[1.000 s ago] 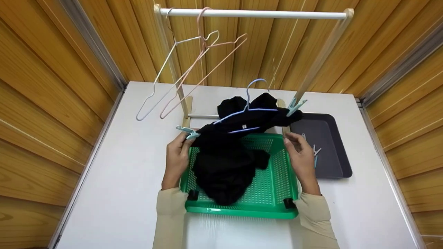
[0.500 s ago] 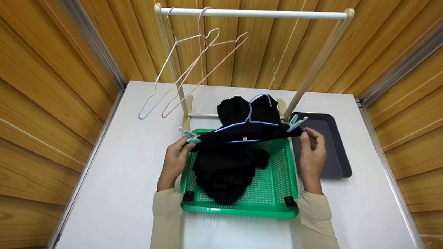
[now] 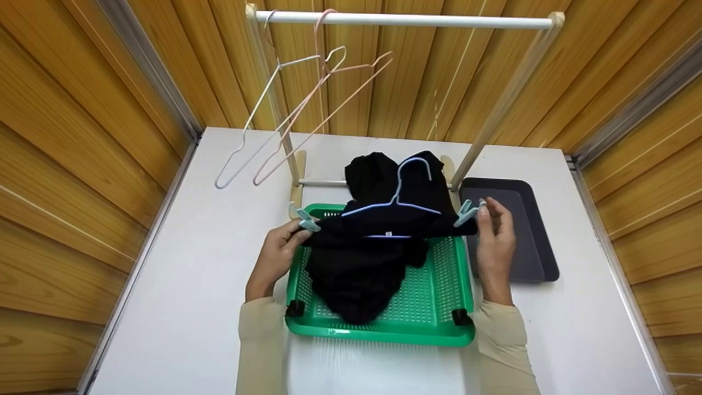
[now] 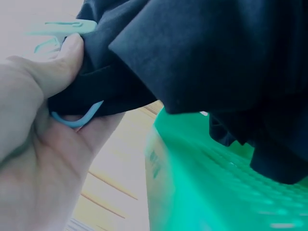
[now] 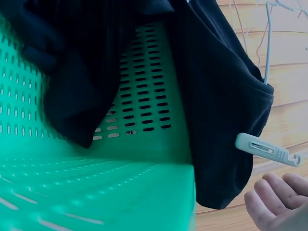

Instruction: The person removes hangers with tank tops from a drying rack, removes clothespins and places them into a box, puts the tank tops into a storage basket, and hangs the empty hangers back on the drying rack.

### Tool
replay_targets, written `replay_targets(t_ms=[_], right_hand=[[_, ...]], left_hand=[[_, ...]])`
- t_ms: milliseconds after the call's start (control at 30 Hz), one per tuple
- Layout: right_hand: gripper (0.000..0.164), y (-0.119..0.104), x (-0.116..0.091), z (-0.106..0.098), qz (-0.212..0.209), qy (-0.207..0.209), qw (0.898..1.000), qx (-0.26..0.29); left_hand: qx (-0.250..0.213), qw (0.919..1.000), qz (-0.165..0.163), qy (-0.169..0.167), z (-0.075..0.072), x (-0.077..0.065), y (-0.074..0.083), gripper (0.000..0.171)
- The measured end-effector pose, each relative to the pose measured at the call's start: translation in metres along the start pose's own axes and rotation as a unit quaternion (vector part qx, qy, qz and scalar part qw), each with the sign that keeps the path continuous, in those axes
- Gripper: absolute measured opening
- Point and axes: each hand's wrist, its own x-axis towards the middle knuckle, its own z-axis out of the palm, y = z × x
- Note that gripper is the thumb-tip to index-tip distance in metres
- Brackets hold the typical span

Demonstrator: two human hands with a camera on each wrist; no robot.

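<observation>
A black shirt (image 3: 406, 225) with a small white neck label is on a blue wire hanger (image 3: 398, 181). Pale teal clothespins grip its two shoulders, one on the left (image 3: 308, 218) and one on the right (image 3: 466, 213). My left hand (image 3: 278, 249) pinches the left shoulder between thumb and fingers; the blue hanger end (image 4: 79, 118) curves out below the cloth there. Beside the right clothespin is my right hand (image 3: 495, 241), fingers loosely bent. In the right wrist view its fingers (image 5: 274, 192) lie just below the clothespin (image 5: 267, 149), with a gap.
Under the shirt stands a green basket (image 3: 384, 334) with black cloth (image 3: 356, 285) inside. A dark tray (image 3: 540, 241) lies to the right. Behind, a white rail (image 3: 406, 21) on wooden posts carries a white hanger (image 3: 258, 112) and a pink hanger (image 3: 323, 129). Wood-panelled walls surround the table.
The hanger and shirt have come down and nearer, over the basket. My right hand has moved right and up, beside the right clothespin. My left hand still holds the left shoulder.
</observation>
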Motion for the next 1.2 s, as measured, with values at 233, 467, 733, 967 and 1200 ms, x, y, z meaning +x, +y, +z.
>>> replay_targets(t_ms=[233, 467, 733, 967, 1200], right_hand=[[0.042, 0.0030, 0.0017, 0.0003, 0.026, -0.047, 0.998, -0.020], [0.043, 0.0018, 0.0008, -0.0020, 0.037, -0.093, 0.993, -0.058], [0.041, 0.0020, -0.0014, -0.0022, 0.031, -0.098, 0.992, -0.072], [0.037, 0.0050, -0.0050, -0.0029, -0.020, -0.089, 0.995, -0.049], [0.036, 0.0039, -0.0065, -0.0024, -0.030, -0.082, 0.995, -0.045]], left_hand=[[0.000, 1.0000, -0.006, -0.004, -0.0004, -0.0015, -0.0024, 0.023], [0.011, 0.9991, 0.009, 0.041, 0.0016, -0.0017, -0.0051, 0.022], [0.083, 0.9875, 0.003, 0.134, 0.0053, -0.0007, -0.0024, 0.013], [0.110, 0.9837, 0.030, 0.139, 0.0064, -0.0019, -0.0038, 0.014], [0.106, 0.9844, 0.023, 0.138, 0.0061, -0.0032, -0.0043, 0.015]])
